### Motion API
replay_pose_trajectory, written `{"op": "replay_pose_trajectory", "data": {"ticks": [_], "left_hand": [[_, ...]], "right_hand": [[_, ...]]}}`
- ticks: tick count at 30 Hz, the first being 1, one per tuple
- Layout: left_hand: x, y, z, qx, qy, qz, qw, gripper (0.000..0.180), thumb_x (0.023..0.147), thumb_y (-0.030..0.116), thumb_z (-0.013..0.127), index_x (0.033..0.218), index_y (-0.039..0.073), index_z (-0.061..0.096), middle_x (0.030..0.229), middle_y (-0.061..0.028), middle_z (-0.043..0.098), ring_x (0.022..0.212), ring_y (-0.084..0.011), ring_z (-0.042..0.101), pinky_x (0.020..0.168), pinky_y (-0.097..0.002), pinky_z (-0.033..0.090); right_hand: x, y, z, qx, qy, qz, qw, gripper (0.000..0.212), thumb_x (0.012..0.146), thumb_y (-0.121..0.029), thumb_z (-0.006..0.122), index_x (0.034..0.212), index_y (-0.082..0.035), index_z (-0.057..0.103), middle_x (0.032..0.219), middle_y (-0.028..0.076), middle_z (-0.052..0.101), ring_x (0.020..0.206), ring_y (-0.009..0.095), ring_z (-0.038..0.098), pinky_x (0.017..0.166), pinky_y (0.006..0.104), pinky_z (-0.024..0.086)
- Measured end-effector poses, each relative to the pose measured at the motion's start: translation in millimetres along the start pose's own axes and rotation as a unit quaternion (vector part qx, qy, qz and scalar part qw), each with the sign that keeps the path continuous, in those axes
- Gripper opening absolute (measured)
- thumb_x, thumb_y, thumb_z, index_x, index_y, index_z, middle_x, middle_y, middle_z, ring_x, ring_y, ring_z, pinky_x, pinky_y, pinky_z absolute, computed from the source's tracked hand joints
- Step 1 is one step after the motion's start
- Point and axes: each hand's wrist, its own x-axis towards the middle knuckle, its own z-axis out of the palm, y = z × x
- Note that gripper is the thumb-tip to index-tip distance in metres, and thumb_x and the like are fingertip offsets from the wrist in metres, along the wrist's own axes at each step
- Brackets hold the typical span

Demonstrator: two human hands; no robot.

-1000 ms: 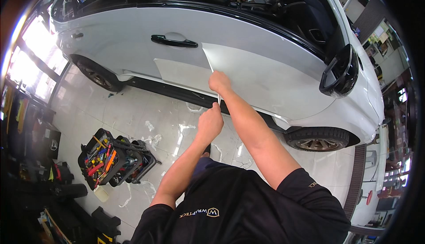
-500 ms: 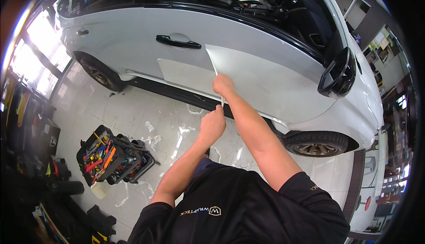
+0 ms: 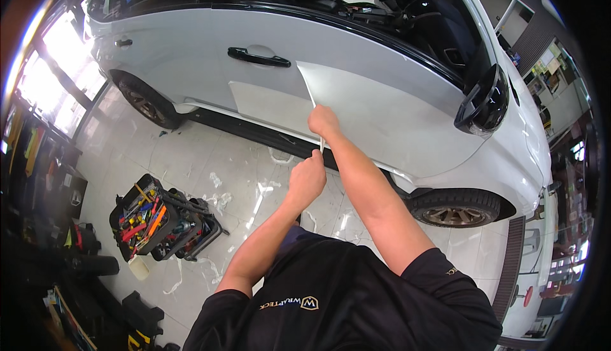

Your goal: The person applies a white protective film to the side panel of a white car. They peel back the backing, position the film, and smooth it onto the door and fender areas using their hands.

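Facing the white car (image 3: 318, 39), we have the pale sheet (image 3: 394, 115) against its front door, mostly rightward of our grip. Its folded edge drops into our closed right hand (image 3: 323, 122), then runs as a narrow white strip to our left hand (image 3: 307, 178), pinched on it just below. On the floor leftward, a black tool caddy (image 3: 167, 230) holds jumbled tools (image 3: 141, 224), one long and orange.

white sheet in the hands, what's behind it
Behind the white sheet is the car door; its grey surface shows left of the sheet's edge. Whatever the sheet and right hand cover cannot be seen.
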Motion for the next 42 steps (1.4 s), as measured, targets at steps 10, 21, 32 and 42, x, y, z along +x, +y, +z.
{"op": "replay_pose_trajectory", "data": {"ticks": [10, 21, 32, 42], "left_hand": [[-10.5, 6.4, 5.9, 0.006, 0.007, 0.004, 1.0, 0.011, 0.084, 0.002, 0.051, 0.093, -0.005, 0.047, 0.071, -0.0285, 0.064, 0.069, -0.0473, 0.066, 0.064, -0.0556, 0.052], [-16.3, 16.8, 7.7, 0.008, -0.001, -0.001, 1.0, 0.01, 0.086, 0.002, 0.049, 0.093, -0.005, 0.047, 0.072, -0.0288, 0.064, 0.07, -0.0478, 0.066, 0.064, -0.0561, 0.052], [37.1, -58.9, 72.1, -0.511, -0.155, -0.092, 0.841, 0.038, 0.104, 0.038, 0.045, 0.113, 0.003, 0.058, 0.088, -0.0112, 0.068, 0.088, -0.0251, 0.067, 0.078, -0.0414, 0.05], [258.1, -125.6, 7.2, -0.165, 0.019, -0.152, 0.974, 0.072, 0.1, 0.057, 0.035, 0.089, -0.004, 0.071, 0.086, -0.0199, 0.072, 0.078, -0.0278, 0.071, 0.079, -0.043, 0.054]], "right_hand": [[-15.5, 3.2, -7.7, 0.0, -0.001, -0.006, 1.0, 0.019, 0.082, -0.008, 0.06, 0.094, 0.001, 0.072, 0.099, 0.024, 0.071, 0.097, 0.04, 0.068, 0.082, 0.0468, 0.056], [-28.9, 5.5, -21.4, -0.029, -0.024, -0.03, 0.999, 0.026, 0.088, -0.012, 0.056, 0.105, 0.0, 0.072, 0.105, 0.023, 0.071, 0.101, 0.039, 0.068, 0.086, 0.046, 0.055], [-20.7, 15.1, -18.8, -0.005, -0.006, -0.031, 0.999, 0.023, 0.085, -0.011, 0.057, 0.098, 0.003, 0.07, 0.096, 0.026, 0.07, 0.092, 0.043, 0.068, 0.081, 0.0487, 0.055], [-8.7, 14.2, -18.3, -0.009, -0.014, -0.049, 0.999, 0.019, 0.088, -0.01, 0.055, 0.096, 0.004, 0.065, 0.093, 0.027, 0.07, 0.088, 0.042, 0.07, 0.078, 0.0499, 0.056]]}}
